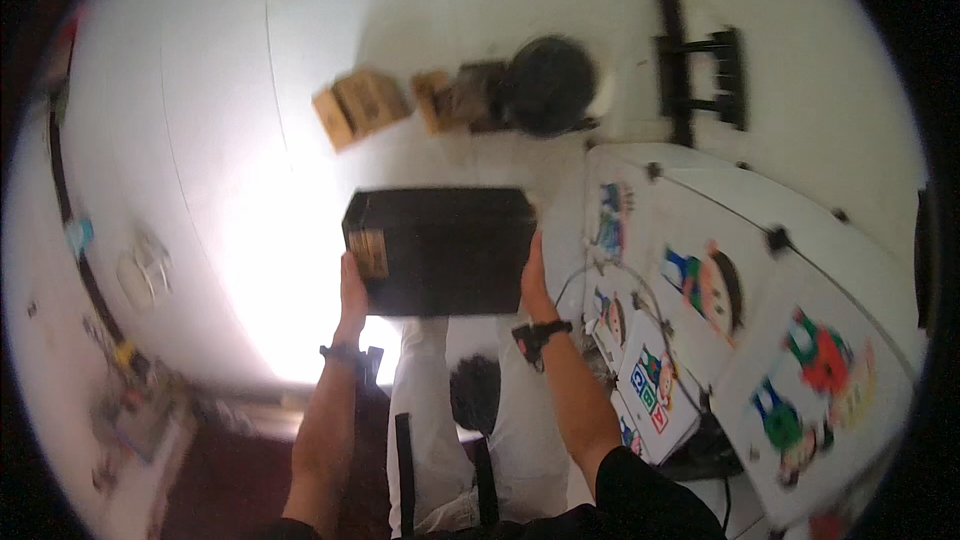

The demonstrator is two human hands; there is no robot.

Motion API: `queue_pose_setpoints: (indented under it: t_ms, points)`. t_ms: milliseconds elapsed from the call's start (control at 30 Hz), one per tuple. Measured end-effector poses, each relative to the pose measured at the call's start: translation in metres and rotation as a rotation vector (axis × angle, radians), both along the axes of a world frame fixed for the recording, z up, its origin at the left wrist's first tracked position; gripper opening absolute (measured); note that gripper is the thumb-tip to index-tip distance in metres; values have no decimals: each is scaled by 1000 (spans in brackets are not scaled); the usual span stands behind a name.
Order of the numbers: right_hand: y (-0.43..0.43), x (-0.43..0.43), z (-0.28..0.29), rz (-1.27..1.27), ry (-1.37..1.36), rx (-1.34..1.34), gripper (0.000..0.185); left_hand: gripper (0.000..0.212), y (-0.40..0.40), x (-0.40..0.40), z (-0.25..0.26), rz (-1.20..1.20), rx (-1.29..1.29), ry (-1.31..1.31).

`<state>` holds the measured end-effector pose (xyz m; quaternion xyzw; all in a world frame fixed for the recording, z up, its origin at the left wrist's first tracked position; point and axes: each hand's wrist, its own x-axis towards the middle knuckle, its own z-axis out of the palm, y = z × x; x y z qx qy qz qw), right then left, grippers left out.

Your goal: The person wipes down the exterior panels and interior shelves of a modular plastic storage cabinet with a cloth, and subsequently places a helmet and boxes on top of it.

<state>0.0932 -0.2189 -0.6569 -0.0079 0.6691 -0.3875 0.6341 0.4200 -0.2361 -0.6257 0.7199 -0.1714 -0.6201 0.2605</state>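
Note:
A dark, closed cardboard box (454,255) is held up in front of my legs, long side across the view. My left hand (352,296) presses flat against its left end, close to a tan label (369,253) that bears markings too blurred to read. Against the opposite end rests my right hand (535,281), fingers along the side. The underside of the box is hidden. Each wrist wears a dark band, and white trousers (427,405) show below the box.
Beyond the box stand brown cardboard boxes (362,105) and a round black object (551,86). A white storage cabinet with cartoon pictures (697,277) lines the right. White shoes or slippers (144,270) lie left. A black rack-like object (701,79) is at upper right.

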Motion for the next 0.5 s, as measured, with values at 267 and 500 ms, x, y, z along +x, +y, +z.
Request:
queue_pose_setpoints:
  t_ms: [267,500]
  points:
    - [139,-40,262,-440,139,-190,76,43,-15,-37,248,-722,-518,-38]
    - [297,-55,522,-820,355,-228,86,84,32,-156,519,-1341,-1076,111]
